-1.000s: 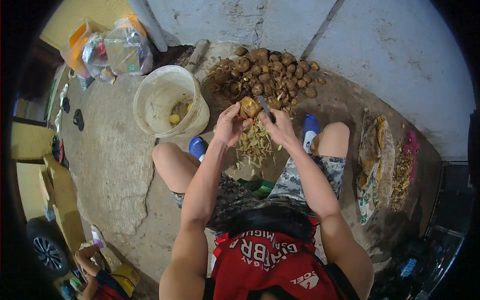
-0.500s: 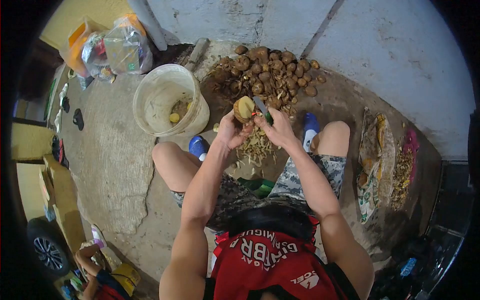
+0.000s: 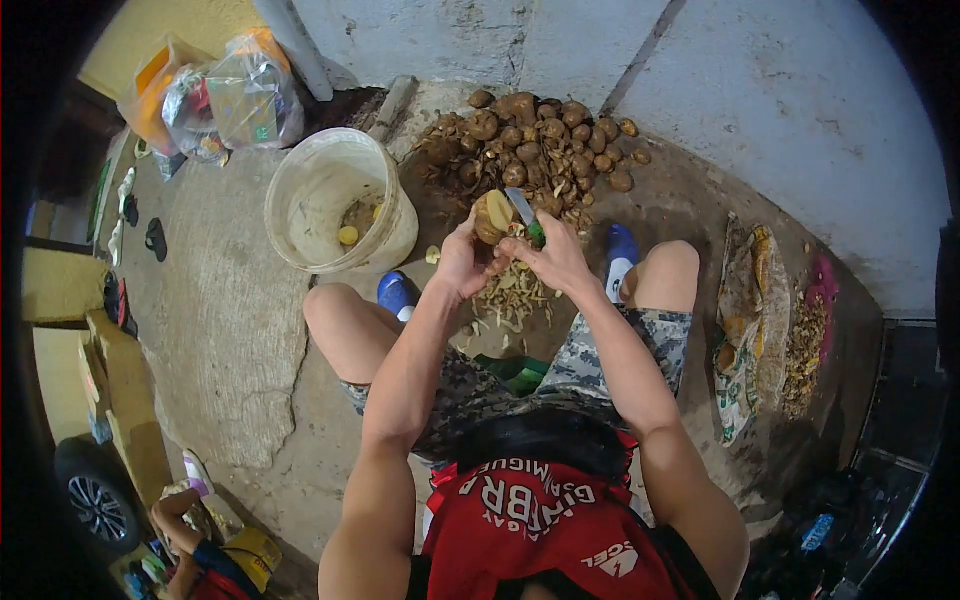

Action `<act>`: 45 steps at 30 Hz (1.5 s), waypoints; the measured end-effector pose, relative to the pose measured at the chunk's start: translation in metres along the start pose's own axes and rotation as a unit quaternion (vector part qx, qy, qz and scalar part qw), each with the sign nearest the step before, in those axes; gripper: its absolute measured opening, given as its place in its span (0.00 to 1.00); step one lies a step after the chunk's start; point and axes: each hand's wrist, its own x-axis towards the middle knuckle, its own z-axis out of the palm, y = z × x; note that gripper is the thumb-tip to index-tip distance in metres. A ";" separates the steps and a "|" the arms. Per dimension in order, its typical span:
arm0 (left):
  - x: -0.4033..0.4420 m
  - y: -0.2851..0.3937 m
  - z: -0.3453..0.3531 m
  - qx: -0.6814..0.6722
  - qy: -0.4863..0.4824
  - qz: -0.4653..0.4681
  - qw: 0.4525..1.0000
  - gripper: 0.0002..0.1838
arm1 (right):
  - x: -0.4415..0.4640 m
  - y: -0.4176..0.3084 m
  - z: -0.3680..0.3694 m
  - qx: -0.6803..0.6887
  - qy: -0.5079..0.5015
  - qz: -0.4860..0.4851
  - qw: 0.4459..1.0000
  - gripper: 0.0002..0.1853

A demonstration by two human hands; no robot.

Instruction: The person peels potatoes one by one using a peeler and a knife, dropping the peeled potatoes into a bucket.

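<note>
My left hand (image 3: 465,262) is closed around a brown tuber (image 3: 490,220) with a pale yellow cut face. In my right hand (image 3: 552,256) is a knife (image 3: 521,206) with a green handle; its blade points up beside the tuber. The right thumb reaches toward the tuber's lower edge. Pale peelings (image 3: 512,296) lie on the ground below both hands. Past the hands spreads a pile of brown tubers (image 3: 530,150). To the left stands a white bucket (image 3: 402,232) with a few yellow pieces at its bottom.
Plastic bags (image 3: 245,95) sit at the upper left by the wall. A sack (image 3: 757,320) lies at the right beside more scraps (image 3: 805,350). At the lower left are a wheel (image 3: 97,495) and part of another person (image 3: 195,550). My knees flank the peelings.
The tuber has turned in my left hand, so its pale cut face now shows. The knife has shifted, showing more of its blade and green handle. A pale piece now lies near the bucket.
</note>
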 end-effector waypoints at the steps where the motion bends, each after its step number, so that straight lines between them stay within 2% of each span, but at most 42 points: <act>1: -0.001 0.000 0.003 0.048 0.002 0.010 0.999 0.28 | 0.001 0.000 0.001 0.000 0.000 0.000 1.000 0.39; 4: 0.006 -0.005 -0.003 0.109 0.022 0.019 0.994 0.32 | 0.003 0.003 0.003 -0.006 0.003 0.008 1.000 0.39; 8: 0.004 -0.008 -0.001 0.054 0.005 0.019 0.998 0.30 | 0.004 0.007 0.006 -0.014 0.015 0.000 1.000 0.39; 10: 0.003 -0.006 -0.003 0.038 -0.082 0.013 0.996 0.29 | 0.004 0.006 0.005 -0.010 0.021 -0.009 1.000 0.39; 14: 0.003 -0.005 -0.008 0.035 -0.067 0.004 0.997 0.29 | 0.002 0.000 -0.001 0.010 0.005 0.016 1.000 0.38; 16: 0.005 -0.006 -0.011 0.017 -0.113 -0.012 0.993 0.27 | 0.003 0.001 -0.002 0.012 -0.005 0.029 1.000 0.38; 17: 0.004 -0.005 -0.009 0.017 -0.113 -0.013 0.993 0.27 | 0.003 0.000 -0.003 0.014 -0.007 0.031 0.999 0.39; 19: 0.002 -0.004 -0.005 0.015 -0.084 -0.014 0.996 0.21 | 0.004 -0.001 -0.005 0.017 -0.007 0.034 0.999 0.39; 23: 0.002 -0.006 -0.005 0.008 -0.101 -0.032 0.994 0.21 | 0.003 -0.007 -0.009 0.015 -0.005 0.032 0.999 0.41; 26: 0.001 -0.006 -0.002 0.061 -0.054 -0.021 0.996 0.25 | 0.004 -0.005 -0.010 0.012 -0.019 0.030 0.999 0.42; 31: 0.006 -0.009 -0.012 0.029 -0.136 -0.026 0.990 0.25 | 0.009 0.003 -0.008 0.015 -0.050 0.059 0.997 0.43; 33: 0.005 -0.008 -0.010 0.035 -0.126 -0.029 0.991 0.25 | 0.010 0.007 -0.004 0.042 -0.028 0.017 0.999 0.43; 37: 0.003 -0.007 -0.009 0.044 -0.143 -0.024 0.988 0.25 | 0.010 0.006 -0.007 0.026 -0.059 0.046 0.997 0.42; 45: -0.002 -0.007 0.000 0.066 -0.118 0.016 0.991 0.22 | 0.004 -0.003 -0.006 0.038 0.002 -0.009 0.999 0.39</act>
